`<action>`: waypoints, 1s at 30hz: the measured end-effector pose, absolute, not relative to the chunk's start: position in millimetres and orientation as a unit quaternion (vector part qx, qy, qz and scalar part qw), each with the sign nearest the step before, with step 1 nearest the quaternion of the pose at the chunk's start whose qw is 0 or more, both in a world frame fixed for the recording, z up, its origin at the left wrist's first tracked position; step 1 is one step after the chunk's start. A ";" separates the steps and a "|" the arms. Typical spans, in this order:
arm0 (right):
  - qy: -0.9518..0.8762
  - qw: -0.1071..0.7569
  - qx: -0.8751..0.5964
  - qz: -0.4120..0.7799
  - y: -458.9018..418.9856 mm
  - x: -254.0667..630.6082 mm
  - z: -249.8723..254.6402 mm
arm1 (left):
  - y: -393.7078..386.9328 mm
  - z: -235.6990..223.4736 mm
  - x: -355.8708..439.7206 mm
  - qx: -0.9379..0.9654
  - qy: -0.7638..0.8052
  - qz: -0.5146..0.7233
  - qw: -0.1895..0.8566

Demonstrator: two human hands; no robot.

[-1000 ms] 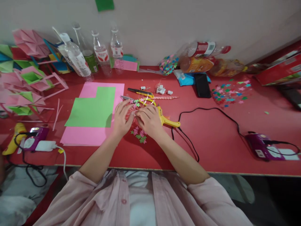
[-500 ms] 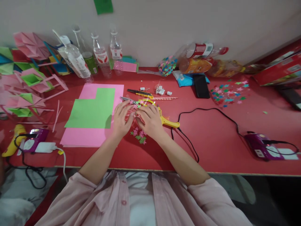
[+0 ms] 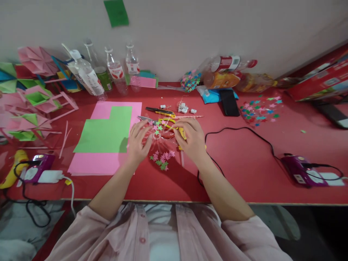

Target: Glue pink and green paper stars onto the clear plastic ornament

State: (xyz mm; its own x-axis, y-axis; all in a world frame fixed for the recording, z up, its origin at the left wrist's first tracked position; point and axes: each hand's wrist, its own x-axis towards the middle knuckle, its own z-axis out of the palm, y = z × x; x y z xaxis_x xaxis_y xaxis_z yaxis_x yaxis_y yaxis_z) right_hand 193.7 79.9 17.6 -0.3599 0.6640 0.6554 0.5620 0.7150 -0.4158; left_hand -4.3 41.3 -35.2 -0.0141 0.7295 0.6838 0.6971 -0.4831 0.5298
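Observation:
My left hand rests on the red table, its fingertips curled onto a small clear plastic piece that carries paper stars. To the right, my right hand is closed round a yellow glue gun; a glue stick pokes out below the hand. Just in front of both hands lies a small pile of pink and green paper stars. Yellow-handled scissors lie just beyond my fingers.
Green paper on pink paper lies left of my hands. Bottles and folded paper shapes stand at the back left. A phone, loose stars, a black cable and a purple adapter are to the right.
My right hand has moved right, away from the left, and closed on the glue gun, which has turned under it. The left hand stays on the clear piece.

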 end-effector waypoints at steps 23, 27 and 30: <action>-0.817 0.415 -0.395 0.070 78.7 214.3 -12.9 | 29.9 -26.2 -15.5 0.718 0.481 0.503 0.031; -0.826 0.413 -0.378 0.068 72.0 211.6 -10.5 | 27.4 -22.5 -15.1 0.708 0.485 0.513 0.017; -0.831 0.416 -0.364 0.064 64.3 207.7 -5.8 | 27.1 -21.3 -15.6 0.676 0.495 0.546 0.009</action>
State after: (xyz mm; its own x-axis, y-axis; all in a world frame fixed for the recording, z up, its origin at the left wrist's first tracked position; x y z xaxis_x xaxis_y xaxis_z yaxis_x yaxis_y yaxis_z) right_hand 207.7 64.3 -5.8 -0.3902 0.6573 0.6448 0.5515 0.7276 -0.4080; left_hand -15.6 27.1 -21.3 -0.0862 0.6785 0.7295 0.6593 -0.5101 0.5523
